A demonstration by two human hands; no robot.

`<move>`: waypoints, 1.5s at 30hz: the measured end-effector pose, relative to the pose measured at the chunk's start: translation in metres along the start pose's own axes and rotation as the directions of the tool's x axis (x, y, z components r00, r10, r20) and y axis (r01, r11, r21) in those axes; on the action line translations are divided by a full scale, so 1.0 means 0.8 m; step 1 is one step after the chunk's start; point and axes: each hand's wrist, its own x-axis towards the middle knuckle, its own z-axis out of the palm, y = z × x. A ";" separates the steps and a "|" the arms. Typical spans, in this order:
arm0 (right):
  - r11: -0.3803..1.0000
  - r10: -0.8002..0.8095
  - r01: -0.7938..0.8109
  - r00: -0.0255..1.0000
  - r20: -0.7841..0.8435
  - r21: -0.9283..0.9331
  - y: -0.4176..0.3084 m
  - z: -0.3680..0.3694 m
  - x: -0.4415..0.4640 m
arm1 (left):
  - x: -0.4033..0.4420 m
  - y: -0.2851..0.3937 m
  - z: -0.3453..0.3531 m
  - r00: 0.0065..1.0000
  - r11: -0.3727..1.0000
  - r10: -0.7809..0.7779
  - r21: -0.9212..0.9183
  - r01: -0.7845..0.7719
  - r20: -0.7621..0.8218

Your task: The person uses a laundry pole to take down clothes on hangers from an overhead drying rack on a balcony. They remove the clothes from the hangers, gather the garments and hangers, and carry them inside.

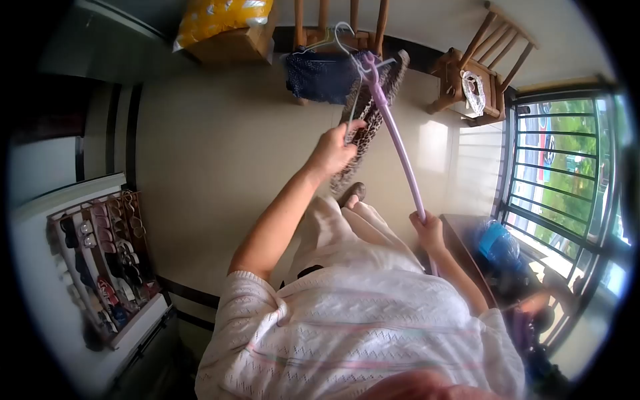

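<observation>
Holding pale hanger (337, 37) in L hand (328, 152), lilac pole (400, 147) in R hand (429, 231). Both grips clamped: L on hanger's side arm, R wrapped round pole shaft. Leopard-print cloth (365, 137) is w/ the hanger, up in front of the body; long axis fwd-R to back-L, passing behind the pole.

Key relation: pole's forked head (369, 65) vs hanger neck. They overlap in view, fwd & slightly R of L grip; can't tell if engaged or just lined up. Hook end sits just fwd-L of fork. Pole axis runs fwd-L from R grip, so head's at the far end from R; L hand is much nearer.

R hand shows just off counter's (461, 232) far-L corner, blue bag (497, 243) further R. Navy cloth (319, 77) is at chair's (298, 17) near edge, fwd of L hand; contact w/ leopard cloth unclear.
</observation>
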 end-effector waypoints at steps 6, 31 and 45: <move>0.967 0.146 -0.138 0.989 0.023 -0.215 -0.022 -0.012 0.037 | 0.104 -0.071 -0.113 0.978 0.984 -0.174 -0.004 0.175 0.112; 0.739 0.598 -0.548 0.801 -0.008 0.393 -0.136 0.124 0.100 | 0.318 -0.176 -0.140 0.697 0.905 -0.390 0.390 0.169 0.602; 0.687 0.567 -0.386 0.814 -0.123 0.616 0.097 0.169 -0.282 | 0.045 0.069 0.312 0.438 0.992 0.047 -0.094 0.087 0.898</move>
